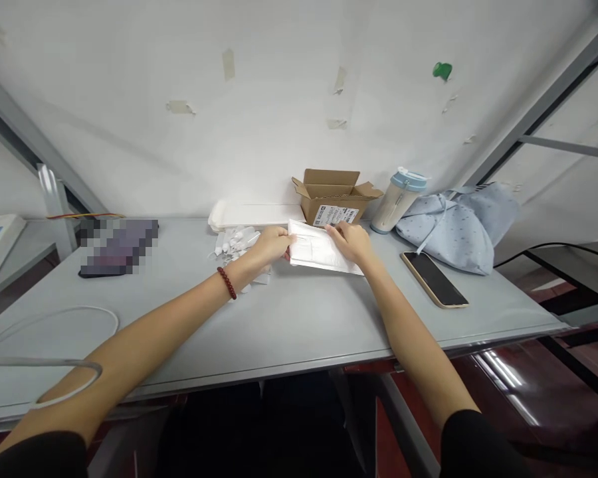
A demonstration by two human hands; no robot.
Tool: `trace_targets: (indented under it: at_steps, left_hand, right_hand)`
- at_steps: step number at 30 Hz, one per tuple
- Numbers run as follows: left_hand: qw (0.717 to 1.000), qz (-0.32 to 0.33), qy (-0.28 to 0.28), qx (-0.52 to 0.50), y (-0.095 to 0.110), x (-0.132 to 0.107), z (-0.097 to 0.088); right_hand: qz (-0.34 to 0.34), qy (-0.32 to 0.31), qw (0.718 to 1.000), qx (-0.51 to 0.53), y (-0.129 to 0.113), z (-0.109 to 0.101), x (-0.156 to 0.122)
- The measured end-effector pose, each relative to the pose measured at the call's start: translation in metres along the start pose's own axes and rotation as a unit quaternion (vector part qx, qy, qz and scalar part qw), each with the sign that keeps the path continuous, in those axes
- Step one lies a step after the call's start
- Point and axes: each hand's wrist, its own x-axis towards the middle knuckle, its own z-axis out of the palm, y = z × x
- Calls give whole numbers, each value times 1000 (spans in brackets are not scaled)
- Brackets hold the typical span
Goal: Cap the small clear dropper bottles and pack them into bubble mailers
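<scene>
Both my hands hold a white padded envelope [315,249] that lies on the grey table [289,318]. My left hand [272,244] pinches its left edge, with a red bead bracelet on that wrist. At the envelope's upper right corner, my right hand [353,242] has its fingers closed on it. Just behind the envelope stands an open cardboard box [335,199] with a label on its front. Several small white tubes [234,240] lie in a pile beside my left hand.
A white tray [252,216] lies by the wall. Right of the box stand a tumbler with a blue lid [397,200] and a light blue cloth bag [456,226]. A phone [433,279] lies face up nearby. A white cable [54,332] loops at the left edge.
</scene>
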Motion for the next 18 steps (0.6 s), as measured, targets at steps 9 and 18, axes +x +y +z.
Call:
trace_targets:
  at_steps: [9,18]
  left_hand:
    - [993,-38,-1,108,-11,31,8]
    - [894,131,106,416,14,58,-40]
  right_hand:
    - [-83,-71,994,-12,-12,39,-1]
    - [-32,-116,991,-63,-26,50,-4]
